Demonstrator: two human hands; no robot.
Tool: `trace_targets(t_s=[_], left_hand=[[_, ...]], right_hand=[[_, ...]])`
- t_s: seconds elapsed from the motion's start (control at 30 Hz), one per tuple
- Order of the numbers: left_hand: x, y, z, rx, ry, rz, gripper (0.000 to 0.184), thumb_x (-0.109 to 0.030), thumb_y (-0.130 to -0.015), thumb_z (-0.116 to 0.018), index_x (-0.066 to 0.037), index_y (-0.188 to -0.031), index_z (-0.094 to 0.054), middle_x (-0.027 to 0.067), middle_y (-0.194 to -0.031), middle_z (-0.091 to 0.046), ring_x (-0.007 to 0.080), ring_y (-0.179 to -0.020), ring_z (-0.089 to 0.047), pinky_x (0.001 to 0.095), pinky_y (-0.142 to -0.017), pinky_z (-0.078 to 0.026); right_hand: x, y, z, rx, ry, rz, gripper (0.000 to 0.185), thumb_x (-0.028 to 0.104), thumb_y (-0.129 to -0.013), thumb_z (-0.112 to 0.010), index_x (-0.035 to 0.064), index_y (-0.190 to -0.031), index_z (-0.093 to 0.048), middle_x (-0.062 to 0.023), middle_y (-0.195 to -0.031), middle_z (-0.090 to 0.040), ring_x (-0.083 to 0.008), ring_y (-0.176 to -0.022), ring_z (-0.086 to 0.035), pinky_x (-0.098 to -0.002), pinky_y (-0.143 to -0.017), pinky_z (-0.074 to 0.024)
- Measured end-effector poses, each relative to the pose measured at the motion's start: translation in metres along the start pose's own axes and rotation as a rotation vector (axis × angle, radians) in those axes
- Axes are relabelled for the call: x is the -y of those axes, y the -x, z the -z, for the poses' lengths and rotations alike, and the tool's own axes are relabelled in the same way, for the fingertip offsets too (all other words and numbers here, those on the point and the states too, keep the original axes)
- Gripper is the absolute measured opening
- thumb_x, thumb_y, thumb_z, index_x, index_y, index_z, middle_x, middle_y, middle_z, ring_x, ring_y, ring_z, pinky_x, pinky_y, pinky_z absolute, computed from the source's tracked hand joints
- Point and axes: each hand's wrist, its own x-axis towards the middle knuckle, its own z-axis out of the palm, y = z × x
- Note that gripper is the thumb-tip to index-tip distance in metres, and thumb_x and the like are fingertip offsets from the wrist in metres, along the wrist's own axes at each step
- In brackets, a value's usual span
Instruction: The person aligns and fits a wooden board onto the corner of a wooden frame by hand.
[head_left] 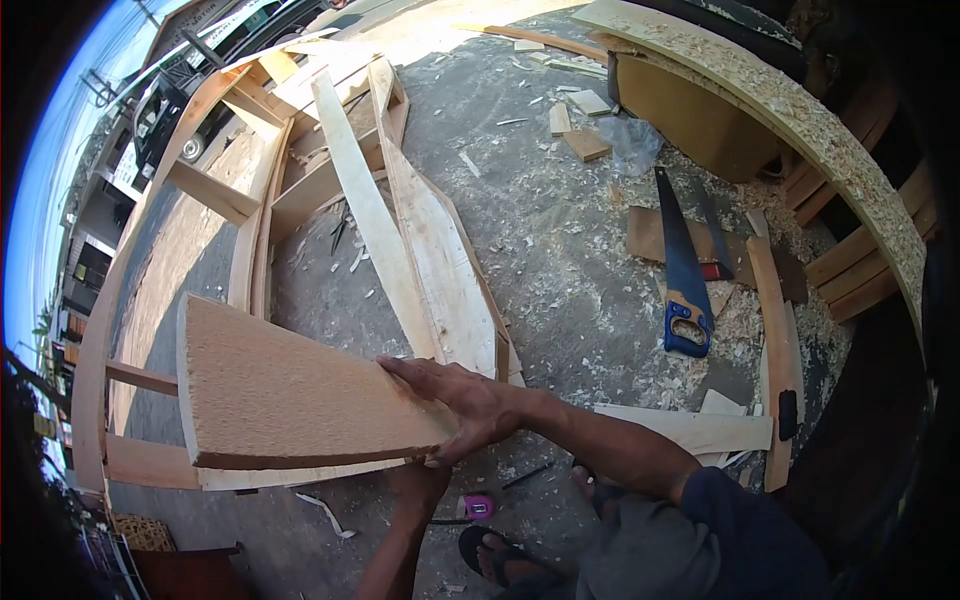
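A wide wooden board (300, 385) with a rough, light-brown face is held up in front of me, tilted, its broad end to the left. My right hand (470, 405) grips its narrower right end, fingers over the upper edge and thumb low at the bottom corner. From below, my left hand (420, 482) reaches up against the board's lower edge; its fingers are hidden behind the board. Under and beyond the board is a wooden frame (250, 215) with crosspieces. A long pale plank (365, 200) lies across the frame beside a wide, whitish plank (440, 260).
A blue-handled handsaw (685, 270) lies on the shaving-strewn concrete to the right. Near my sandalled feet is a purple tape measure (478, 507). A curved board covered in shavings (800, 115) arches along the right. Wood offcuts (587, 145) and a clear plastic bag (632, 145) lie farther off.
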Motion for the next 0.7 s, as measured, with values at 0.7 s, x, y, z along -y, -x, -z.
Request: trace_targets(t_s=[0.7], left_hand=[[-0.011, -0.005, 0.007, 0.019, -0.176, 0.0, 0.045, -0.039, -0.082, -0.073, -0.011, -0.117, -0.068, 0.0145, -0.115, -0.069, 0.0352, -0.11, -0.066, 0.047, -0.09, -0.052]], right_hand=[[0.004, 0.001, 0.005, 0.009, -0.029, -0.082, 0.137, 0.038, -0.059, -0.092, 0.0092, -0.16, -0.005, -0.0165, -0.165, -0.015, -0.0329, -0.152, -0.019, -0.048, -0.125, -0.0173]])
